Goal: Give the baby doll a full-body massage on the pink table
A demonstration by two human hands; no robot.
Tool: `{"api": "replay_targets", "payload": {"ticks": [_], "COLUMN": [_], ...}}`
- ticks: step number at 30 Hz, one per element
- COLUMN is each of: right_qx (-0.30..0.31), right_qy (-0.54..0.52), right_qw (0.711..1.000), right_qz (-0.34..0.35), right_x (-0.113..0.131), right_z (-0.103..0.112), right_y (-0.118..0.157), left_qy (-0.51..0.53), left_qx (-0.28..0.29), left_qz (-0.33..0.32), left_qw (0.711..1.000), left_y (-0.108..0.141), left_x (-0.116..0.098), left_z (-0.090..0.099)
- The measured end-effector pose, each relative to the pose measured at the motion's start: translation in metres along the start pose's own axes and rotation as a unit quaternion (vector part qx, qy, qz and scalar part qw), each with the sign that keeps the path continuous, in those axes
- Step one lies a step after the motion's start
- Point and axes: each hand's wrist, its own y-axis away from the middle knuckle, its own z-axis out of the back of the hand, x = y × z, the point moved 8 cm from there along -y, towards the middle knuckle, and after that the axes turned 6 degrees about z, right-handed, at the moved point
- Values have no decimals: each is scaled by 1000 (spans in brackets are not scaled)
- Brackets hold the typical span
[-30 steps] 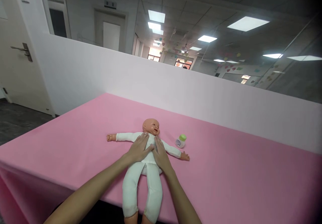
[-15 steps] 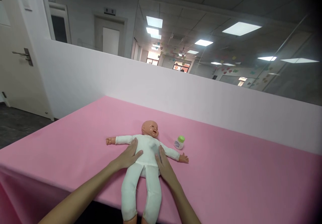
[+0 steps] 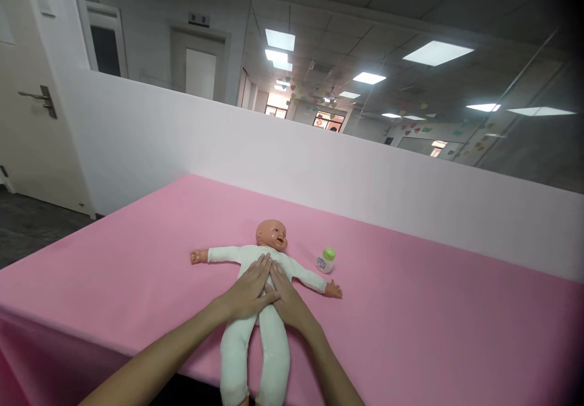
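A baby doll [image 3: 270, 345] with a white cloth body lies on its back, its head toward the wall and its arms spread wide. Flat on the left side of its torso rests my left hand [image 3: 249, 290], fingers stretched out. My right hand [image 3: 288, 299] lies flat beside it, and the fingertips of both hands meet at the middle of the chest. The thumbs touch or overlap over the belly. Near the doll's arm on the right stands a small jar [image 3: 325, 260] with a green lid.
The pink cloth [image 3: 420, 308] covers the table, whose front edge runs under the doll's legs. Behind the table rises a low white wall [image 3: 319, 168] with glass above it. A door [image 3: 36, 114] is at the far left.
Both hands have moved inward from the sides of the doll's torso to the middle of its chest, where they now meet. The jar has stayed in place.
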Motion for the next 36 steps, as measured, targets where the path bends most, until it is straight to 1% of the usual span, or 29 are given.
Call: {"api": "replay_targets", "payload": {"ticks": [2, 4, 6, 8, 12, 16, 19, 21, 24, 26, 29, 31, 33, 34, 36], "right_qx": [-16, -41, -66, -92, -130, -132, -124, -110, -87, -77, -58, -35, -5, 9, 25], "right_qy": [26, 49, 60, 56, 33, 48, 52, 35, -7, -30, -42, -48, -51, -50, -40], "right_qw": [999, 998, 996, 993, 985, 984, 985, 987, 987, 987, 991, 994, 997, 997, 998], "right_qz": [12, 3, -22, -50, -105, -110, -108, -115, -136, -138, -112, -87, -62, -51, -32], "right_x": [-5, -15, -28, -40, -62, -73, -75, -72, -62, -50, -29, -16, -6, -3, 1], "right_z": [1, 3, 6, 9, 17, 20, 20, 17, 12, 9, 8, 8, 6, 4, 2], "right_y": [-16, -27, -31, -28, -14, -1, 10, 20, 36, 46, 52, 49, 42, 37, 24], "left_qy": [0, -4, -6, 2, 23, 18, 16, 23, 40, 43, 32, 20, 9, 7, 10], "left_qx": [-30, -60, -84, -98, -91, -75, -54, -32, 20, 48, 64, 75, 87, 87, 65], "left_qz": [32, 54, 70, 88, 125, 95, 79, 72, 66, 58, 13, -12, -20, -23, -31], "left_qw": [999, 997, 994, 991, 988, 993, 995, 997, 997, 996, 997, 997, 996, 996, 997], "left_y": [-14, -26, -33, -38, -40, -36, -26, -14, 8, 21, 34, 36, 34, 32, 25], "left_x": [9, 20, 31, 44, 70, 83, 87, 86, 79, 70, 51, 39, 29, 24, 12], "left_z": [0, 0, 2, 4, 8, 10, 10, 10, 9, 9, 11, 11, 8, 6, 3]}}
